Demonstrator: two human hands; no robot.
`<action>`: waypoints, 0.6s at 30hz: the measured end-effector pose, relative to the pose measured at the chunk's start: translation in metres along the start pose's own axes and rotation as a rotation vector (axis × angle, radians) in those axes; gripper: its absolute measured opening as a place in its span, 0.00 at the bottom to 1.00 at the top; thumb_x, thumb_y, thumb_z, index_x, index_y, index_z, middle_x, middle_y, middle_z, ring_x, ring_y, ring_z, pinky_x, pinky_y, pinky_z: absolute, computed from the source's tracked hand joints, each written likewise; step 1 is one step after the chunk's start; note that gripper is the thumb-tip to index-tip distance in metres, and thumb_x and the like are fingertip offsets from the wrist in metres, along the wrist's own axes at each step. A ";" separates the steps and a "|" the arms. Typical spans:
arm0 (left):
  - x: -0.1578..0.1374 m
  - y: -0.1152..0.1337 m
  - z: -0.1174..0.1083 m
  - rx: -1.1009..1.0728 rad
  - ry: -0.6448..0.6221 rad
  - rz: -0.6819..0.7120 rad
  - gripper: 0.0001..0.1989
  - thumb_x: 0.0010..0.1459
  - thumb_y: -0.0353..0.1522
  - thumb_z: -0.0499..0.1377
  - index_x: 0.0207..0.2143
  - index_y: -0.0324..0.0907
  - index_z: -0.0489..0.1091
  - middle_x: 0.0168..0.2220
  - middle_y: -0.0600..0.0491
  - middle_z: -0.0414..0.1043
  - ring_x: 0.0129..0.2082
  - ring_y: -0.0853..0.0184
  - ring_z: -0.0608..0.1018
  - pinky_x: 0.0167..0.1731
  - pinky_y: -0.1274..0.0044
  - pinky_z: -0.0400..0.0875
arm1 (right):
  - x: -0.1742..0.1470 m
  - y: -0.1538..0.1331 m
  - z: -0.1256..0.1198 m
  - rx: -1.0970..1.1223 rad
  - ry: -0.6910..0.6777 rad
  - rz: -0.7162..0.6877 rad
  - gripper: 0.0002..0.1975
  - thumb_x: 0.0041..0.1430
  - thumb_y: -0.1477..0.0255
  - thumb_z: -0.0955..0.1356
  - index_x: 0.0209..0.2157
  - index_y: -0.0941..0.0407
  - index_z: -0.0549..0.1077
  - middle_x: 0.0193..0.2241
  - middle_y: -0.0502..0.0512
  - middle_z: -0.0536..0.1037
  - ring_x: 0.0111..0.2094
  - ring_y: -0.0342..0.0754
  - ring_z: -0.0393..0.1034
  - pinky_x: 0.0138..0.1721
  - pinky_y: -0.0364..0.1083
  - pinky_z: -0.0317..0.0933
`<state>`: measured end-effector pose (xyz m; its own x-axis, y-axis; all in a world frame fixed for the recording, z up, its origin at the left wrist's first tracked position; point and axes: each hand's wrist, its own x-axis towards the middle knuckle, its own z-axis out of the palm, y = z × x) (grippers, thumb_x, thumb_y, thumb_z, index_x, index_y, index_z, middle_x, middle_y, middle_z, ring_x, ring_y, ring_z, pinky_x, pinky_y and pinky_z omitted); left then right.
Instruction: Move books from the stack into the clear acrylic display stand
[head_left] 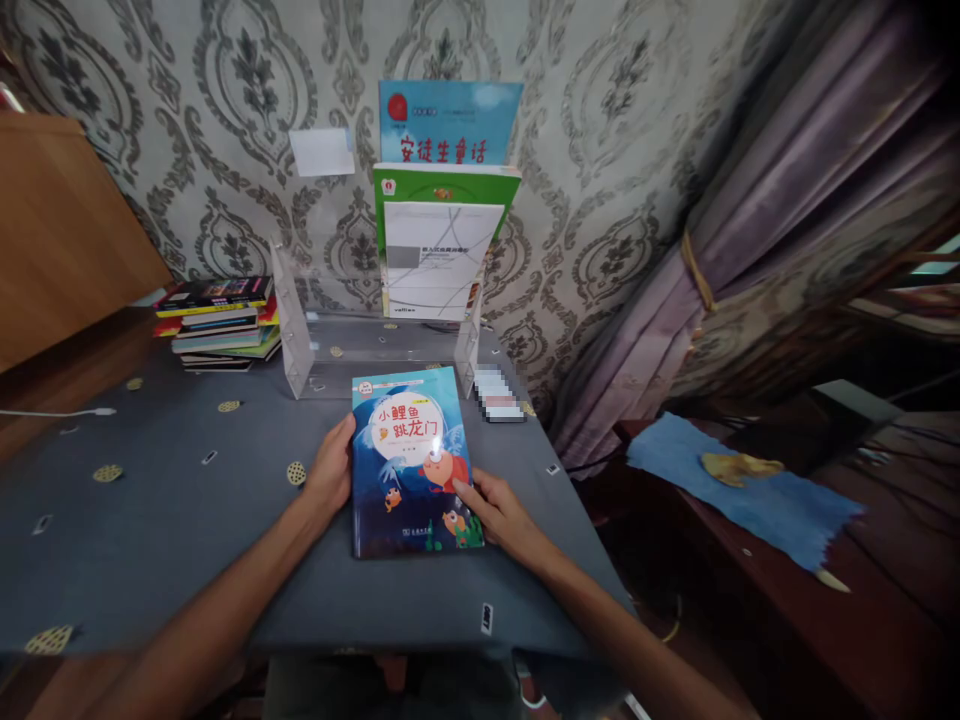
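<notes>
A blue children's book (412, 500) with orange fish on its cover is held up between both hands over the table, its front towards me. My left hand (334, 465) grips the left edge, fingers going behind it. On the right edge sits my right hand (499, 510), thumb on the cover and fingers behind. Just beyond the book stands a clear acrylic book rack (296, 330). In its right part lean a white-covered book (442, 265), a green book (450, 183) and, at the back, a light blue book (450, 120).
Left of the rack lies a pile of books (225, 325). A blurred-out flat item (499, 393) rests right of the rack. A white cable (60, 411) crosses the table's left side. Purple curtain (660, 300) and a blue cloth (675, 455) on dark furniture are at right.
</notes>
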<state>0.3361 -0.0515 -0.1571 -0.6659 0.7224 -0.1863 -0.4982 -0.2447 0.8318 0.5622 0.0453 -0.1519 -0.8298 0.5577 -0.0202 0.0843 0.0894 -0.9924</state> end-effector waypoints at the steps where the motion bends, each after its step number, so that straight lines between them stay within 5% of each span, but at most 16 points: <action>1: 0.000 0.000 0.000 -0.010 -0.001 -0.006 0.19 0.56 0.44 0.68 0.43 0.40 0.79 0.44 0.46 0.82 0.51 0.52 0.81 0.54 0.62 0.76 | 0.001 -0.001 0.000 0.012 -0.002 0.001 0.27 0.59 0.45 0.67 0.40 0.56 0.78 0.29 0.53 0.77 0.31 0.51 0.72 0.27 0.44 0.67; 6: 0.000 0.001 0.001 -0.027 -0.008 -0.023 0.16 0.56 0.43 0.67 0.41 0.42 0.79 0.42 0.48 0.83 0.50 0.52 0.81 0.53 0.61 0.76 | 0.002 -0.002 0.001 0.041 -0.010 -0.006 0.26 0.59 0.46 0.68 0.39 0.56 0.77 0.26 0.51 0.75 0.28 0.48 0.70 0.25 0.43 0.65; 11: 0.002 0.000 0.000 -0.003 0.036 -0.045 0.13 0.58 0.41 0.66 0.39 0.41 0.79 0.39 0.49 0.83 0.44 0.56 0.82 0.49 0.64 0.77 | 0.002 -0.002 -0.004 0.016 -0.041 0.086 0.28 0.58 0.45 0.68 0.39 0.58 0.76 0.19 0.45 0.70 0.15 0.39 0.55 0.14 0.39 0.50; 18: 0.009 -0.001 -0.006 0.183 0.042 0.132 0.13 0.54 0.38 0.66 0.40 0.41 0.74 0.36 0.53 0.80 0.39 0.64 0.81 0.44 0.73 0.76 | 0.002 -0.007 -0.013 0.228 -0.145 0.191 0.25 0.52 0.49 0.73 0.41 0.56 0.74 0.26 0.48 0.78 0.18 0.39 0.65 0.16 0.37 0.60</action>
<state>0.3270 -0.0487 -0.1631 -0.7430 0.6635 -0.0876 -0.2985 -0.2114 0.9307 0.5674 0.0564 -0.1438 -0.8821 0.4219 -0.2093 0.1336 -0.2020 -0.9702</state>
